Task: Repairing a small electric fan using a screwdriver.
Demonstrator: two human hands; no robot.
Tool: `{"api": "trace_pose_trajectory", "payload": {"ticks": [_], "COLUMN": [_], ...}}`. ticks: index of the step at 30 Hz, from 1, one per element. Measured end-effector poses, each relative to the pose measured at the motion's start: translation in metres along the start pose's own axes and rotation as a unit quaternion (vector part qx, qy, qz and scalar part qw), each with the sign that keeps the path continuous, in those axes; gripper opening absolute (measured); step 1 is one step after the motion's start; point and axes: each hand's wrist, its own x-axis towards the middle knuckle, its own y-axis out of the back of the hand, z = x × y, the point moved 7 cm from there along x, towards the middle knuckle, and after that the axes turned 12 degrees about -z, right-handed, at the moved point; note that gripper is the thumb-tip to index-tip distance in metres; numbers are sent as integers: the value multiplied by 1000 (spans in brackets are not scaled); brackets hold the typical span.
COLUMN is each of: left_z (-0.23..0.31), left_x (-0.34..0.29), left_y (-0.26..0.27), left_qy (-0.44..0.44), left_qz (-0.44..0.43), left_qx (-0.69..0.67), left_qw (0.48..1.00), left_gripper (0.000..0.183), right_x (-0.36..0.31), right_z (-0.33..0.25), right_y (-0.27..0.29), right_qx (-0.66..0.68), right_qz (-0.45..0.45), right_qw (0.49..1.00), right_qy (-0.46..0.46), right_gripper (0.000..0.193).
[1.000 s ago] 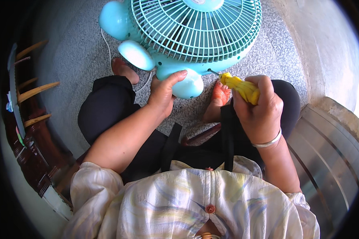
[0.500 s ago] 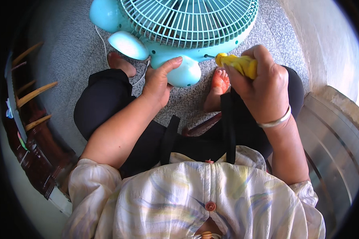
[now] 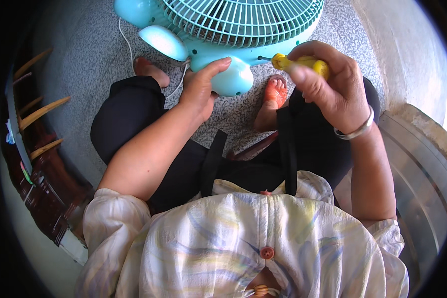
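Note:
A turquoise fan [image 3: 233,75] with a round slatted grille [image 3: 243,22] lies at the top of the view, several rounded lobes sticking out of its casing. My left hand [image 3: 202,85] grips the nearest lobe, thumb on top and the other fingers mostly hidden beneath. In my right hand [image 3: 335,82] is a screwdriver [image 3: 282,61] with a yellow handle, held between thumb and fingers. Its thin dark shaft points left, and the tip meets the casing's side just right of that lobe. Whether a screw sits at the tip is hidden.
Below the fan is a speckled grey floor [image 3: 94,64], with my bare feet on either side of the near lobe. A white cord [image 3: 126,42] runs along the fan's left. Dark wooden furniture [image 3: 47,174] stands at left; a pale wall and metal panel [image 3: 407,164] flank the right.
My right fingers have loosened and shifted around the screwdriver handle, the thumb lifting and the wrist turning to the right. The fan appears slightly higher in view. My left hand keeps its hold.

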Motion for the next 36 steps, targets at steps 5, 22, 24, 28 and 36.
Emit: {"api": "trace_pose_trajectory", "payload": {"ticks": [5,22,24,28,36], "left_z": [0,3,2,3,5], "left_x": [1,-2,-2,-2,-3], "left_y": [-2,1,2,3,-1], "left_qy": [-8,-17,-19,-13,-16], "left_qz": [-22,27,38,41,37], "left_qx": [-1,-18,-20,-14,-24], "left_qw": [1000,999,999,999,999], "left_gripper": [51,44,44,43,41], "right_x": [1,3,3,2,-5], "right_z": [-19,-28,-36,-29,-35], "right_y": [-3,-4,-8,0,-5], "right_qx": [-230,-278,-302,-275,-312], "right_qz": [92,112,88,64,154], "right_qw": [965,942,929,945,930], "right_qy": [87,149,197,167,120], "right_gripper": [19,29,28,31,30]}}
